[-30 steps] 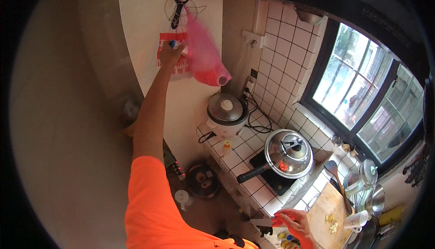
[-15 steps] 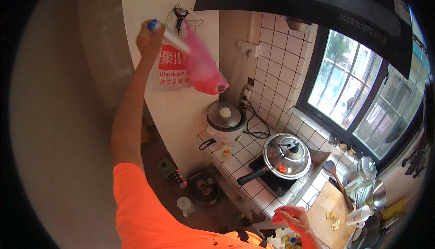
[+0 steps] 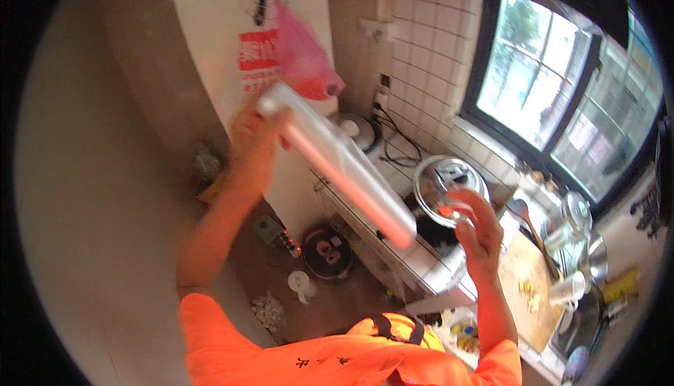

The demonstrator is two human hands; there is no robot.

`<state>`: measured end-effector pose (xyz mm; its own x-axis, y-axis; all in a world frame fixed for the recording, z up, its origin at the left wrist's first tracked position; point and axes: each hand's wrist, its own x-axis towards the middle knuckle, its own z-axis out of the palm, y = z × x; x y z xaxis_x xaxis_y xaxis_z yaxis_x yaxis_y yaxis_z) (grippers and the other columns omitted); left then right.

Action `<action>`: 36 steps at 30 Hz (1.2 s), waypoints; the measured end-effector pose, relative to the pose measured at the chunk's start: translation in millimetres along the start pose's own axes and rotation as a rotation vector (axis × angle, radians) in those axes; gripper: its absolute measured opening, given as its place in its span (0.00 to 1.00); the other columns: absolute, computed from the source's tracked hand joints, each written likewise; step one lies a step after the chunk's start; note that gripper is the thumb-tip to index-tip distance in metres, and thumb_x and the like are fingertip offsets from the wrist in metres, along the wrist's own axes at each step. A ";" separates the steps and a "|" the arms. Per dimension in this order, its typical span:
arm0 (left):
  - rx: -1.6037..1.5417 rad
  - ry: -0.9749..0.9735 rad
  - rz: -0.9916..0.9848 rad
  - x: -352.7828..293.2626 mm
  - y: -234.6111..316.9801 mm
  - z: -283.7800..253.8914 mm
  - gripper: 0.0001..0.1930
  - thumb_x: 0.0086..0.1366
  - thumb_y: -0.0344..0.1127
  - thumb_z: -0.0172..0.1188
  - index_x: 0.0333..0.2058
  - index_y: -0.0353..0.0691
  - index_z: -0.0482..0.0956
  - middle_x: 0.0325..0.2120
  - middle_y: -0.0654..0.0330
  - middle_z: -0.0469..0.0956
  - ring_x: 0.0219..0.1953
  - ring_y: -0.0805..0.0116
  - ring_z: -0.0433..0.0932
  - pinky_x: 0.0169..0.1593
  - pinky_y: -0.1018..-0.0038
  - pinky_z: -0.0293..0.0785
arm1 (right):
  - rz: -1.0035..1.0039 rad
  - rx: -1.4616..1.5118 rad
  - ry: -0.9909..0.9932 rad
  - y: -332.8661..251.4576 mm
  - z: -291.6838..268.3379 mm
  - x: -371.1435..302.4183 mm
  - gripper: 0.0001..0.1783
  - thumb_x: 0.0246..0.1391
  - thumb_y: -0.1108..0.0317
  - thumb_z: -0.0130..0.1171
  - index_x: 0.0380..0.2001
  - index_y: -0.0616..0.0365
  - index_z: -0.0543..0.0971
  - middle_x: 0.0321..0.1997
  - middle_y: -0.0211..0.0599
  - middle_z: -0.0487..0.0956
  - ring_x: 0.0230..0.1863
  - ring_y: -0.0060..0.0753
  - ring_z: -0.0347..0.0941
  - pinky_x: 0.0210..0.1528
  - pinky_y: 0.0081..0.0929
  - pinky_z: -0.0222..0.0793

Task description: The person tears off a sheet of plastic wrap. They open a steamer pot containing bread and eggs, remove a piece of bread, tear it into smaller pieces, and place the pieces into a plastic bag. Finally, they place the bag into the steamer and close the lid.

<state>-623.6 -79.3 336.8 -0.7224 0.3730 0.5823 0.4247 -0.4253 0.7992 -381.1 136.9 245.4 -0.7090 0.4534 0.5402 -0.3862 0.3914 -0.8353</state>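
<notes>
My left hand (image 3: 253, 140) is raised in front of me and grips one end of a long clear roll with a pink core (image 3: 337, 165). The roll slants down to the right, over the tiled counter (image 3: 428, 267). My right hand (image 3: 472, 226) is lifted with its fingers apart, just right of the roll's lower end and in front of the pot's glass lid (image 3: 442, 175). Whether its fingers touch the roll or its film I cannot tell.
A pink plastic bag (image 3: 303, 60) and a red-and-white bag (image 3: 254, 60) hang from a wall hook. A rice cooker (image 3: 359, 130) stands in the corner, a cutting board (image 3: 528, 284) and metal pots lie at the right, below the window (image 3: 562, 91). Small items sit on the floor (image 3: 326, 254).
My left hand came down from the hanging bags on the wall, bringing the long roll toward me. My right hand rose from near the cutting board to the roll's lower end.
</notes>
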 end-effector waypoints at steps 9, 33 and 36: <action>-0.308 -0.549 -0.519 -128.5 -120.8 150.7 0.18 0.60 0.37 0.57 0.49 0.41 0.70 0.30 0.68 0.71 0.26 0.84 0.68 0.26 0.86 0.65 | 0.475 0.141 0.042 37.5 -7.5 -109.3 0.21 0.58 0.62 0.55 0.51 0.63 0.68 0.29 0.34 0.77 0.29 0.20 0.73 0.32 0.19 0.69; -1.015 -0.479 -1.597 -331.7 -154.2 321.9 0.32 0.54 0.50 0.65 0.52 0.42 0.63 0.37 0.60 0.72 0.39 0.65 0.73 0.46 0.63 0.72 | 0.374 0.581 1.013 -1.5 -170.2 -252.1 0.11 0.61 0.65 0.50 0.27 0.60 0.71 0.22 0.29 0.71 0.20 0.17 0.63 0.22 0.15 0.60; -0.937 -0.342 -1.698 -340.5 -154.0 326.5 0.27 0.53 0.43 0.68 0.48 0.43 0.66 0.31 0.60 0.73 0.34 0.65 0.74 0.42 0.63 0.74 | 0.391 0.573 0.985 -10.7 -175.3 -255.6 0.11 0.61 0.62 0.49 0.31 0.59 0.72 0.22 0.30 0.70 0.19 0.19 0.62 0.19 0.16 0.59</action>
<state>-264.9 128.4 64.1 0.1625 0.8635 -0.4775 -0.9298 0.2959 0.2187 -92.3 157.2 134.2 -0.1779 0.9764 -0.1220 -0.6287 -0.2082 -0.7493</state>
